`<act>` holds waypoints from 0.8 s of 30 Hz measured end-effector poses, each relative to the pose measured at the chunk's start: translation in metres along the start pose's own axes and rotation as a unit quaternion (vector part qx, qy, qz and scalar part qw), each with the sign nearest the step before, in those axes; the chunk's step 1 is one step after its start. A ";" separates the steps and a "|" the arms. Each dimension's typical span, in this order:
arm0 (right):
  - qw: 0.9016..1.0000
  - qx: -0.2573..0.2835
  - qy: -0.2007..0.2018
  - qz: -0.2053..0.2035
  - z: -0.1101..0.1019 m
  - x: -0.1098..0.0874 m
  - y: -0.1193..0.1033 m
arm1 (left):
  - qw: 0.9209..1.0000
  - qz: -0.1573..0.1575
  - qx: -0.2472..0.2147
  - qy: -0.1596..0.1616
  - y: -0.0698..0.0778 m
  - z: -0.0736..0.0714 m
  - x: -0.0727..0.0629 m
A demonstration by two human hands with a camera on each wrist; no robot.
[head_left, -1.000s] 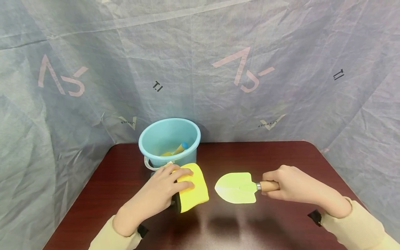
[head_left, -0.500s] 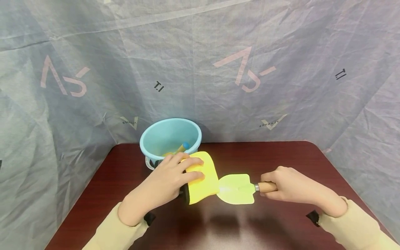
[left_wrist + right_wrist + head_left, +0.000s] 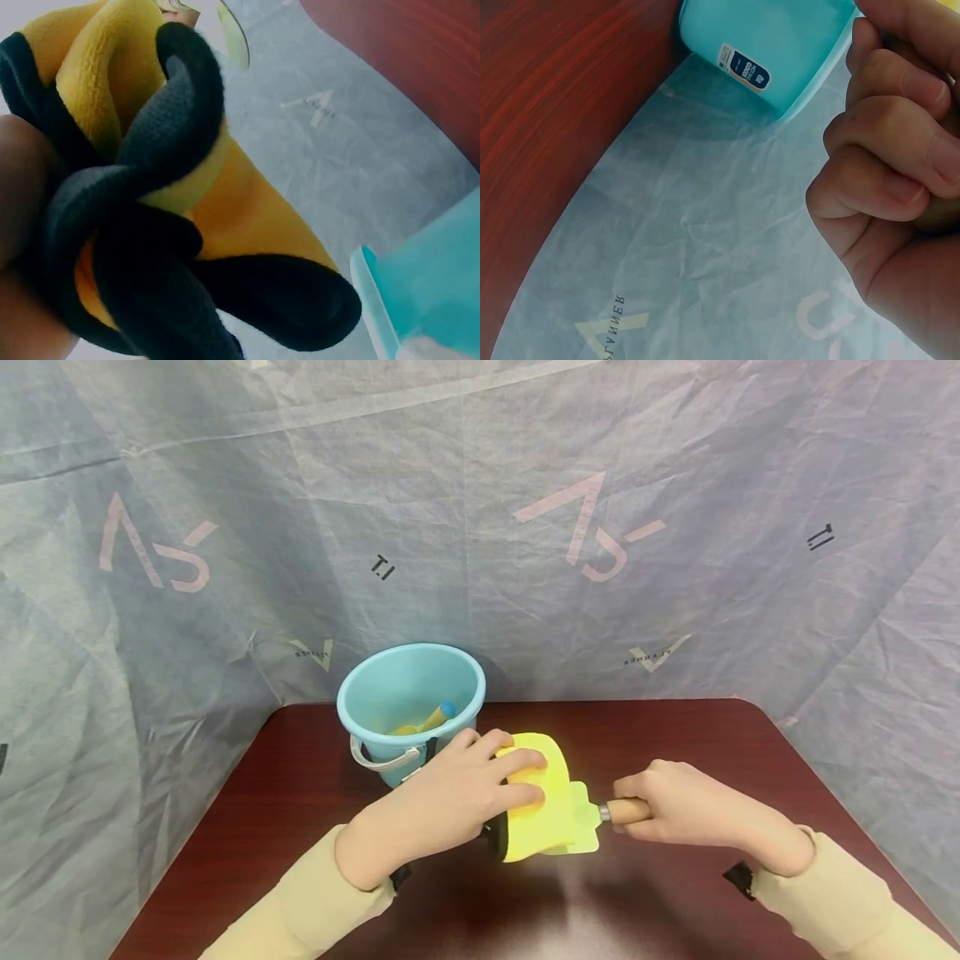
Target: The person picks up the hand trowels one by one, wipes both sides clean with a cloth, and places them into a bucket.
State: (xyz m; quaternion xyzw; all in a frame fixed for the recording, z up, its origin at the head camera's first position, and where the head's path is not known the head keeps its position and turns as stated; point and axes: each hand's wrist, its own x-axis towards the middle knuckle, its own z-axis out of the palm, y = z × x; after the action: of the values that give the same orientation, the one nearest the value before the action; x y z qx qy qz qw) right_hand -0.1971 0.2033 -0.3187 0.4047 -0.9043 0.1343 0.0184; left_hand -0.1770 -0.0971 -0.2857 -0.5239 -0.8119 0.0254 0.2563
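Observation:
My left hand [image 3: 476, 789] grips a folded yellow cloth [image 3: 551, 777] with dark edging, fingers spread over its top and thumb side hidden. The cloth lies over the blade of a garden trowel [image 3: 587, 827] and covers most of it. By its wooden handle, the trowel is held level above the table in my right hand [image 3: 671, 802]. Loose folds with black borders fill the left wrist view, where the cloth [image 3: 277, 210] hangs bunched from the hand. In the right wrist view, the fingers [image 3: 892, 142] curl firmly round the handle, which is mostly hidden.
Behind the left hand stands a light blue bucket [image 3: 408, 672] with a white carrying handle [image 3: 382, 763]. Inside it lies a tool with a yellow handle and blue tip [image 3: 442, 714]. A dark red table [image 3: 600, 727] meets a grey fabric backdrop [image 3: 465, 527] at its far edge.
The left hand has carried the cloth to the right, from beside the trowel's tip to over its blade. The right hand has shifted slightly left with the trowel.

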 end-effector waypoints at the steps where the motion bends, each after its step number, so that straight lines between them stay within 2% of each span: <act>1: 1.000 0.001 -0.001 0.000 0.000 0.000 0.000 | 1.000 0.001 0.000 -0.008 0.001 0.001 0.002; 8: 1.000 -0.002 -0.002 -0.002 0.002 0.005 -0.003 | 0.999 0.014 0.003 -0.046 0.008 0.010 0.011; 24: 1.000 -0.016 -0.003 0.014 -0.001 0.005 -0.009 | 0.998 0.027 0.011 -0.056 0.014 0.025 0.016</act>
State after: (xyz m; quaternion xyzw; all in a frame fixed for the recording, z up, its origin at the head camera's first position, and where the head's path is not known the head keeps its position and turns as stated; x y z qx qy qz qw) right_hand -0.1943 0.1944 -0.3153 0.3918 -0.9122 0.1186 0.0200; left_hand -0.1812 -0.0716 -0.3057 -0.5401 -0.8103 0.0704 0.2160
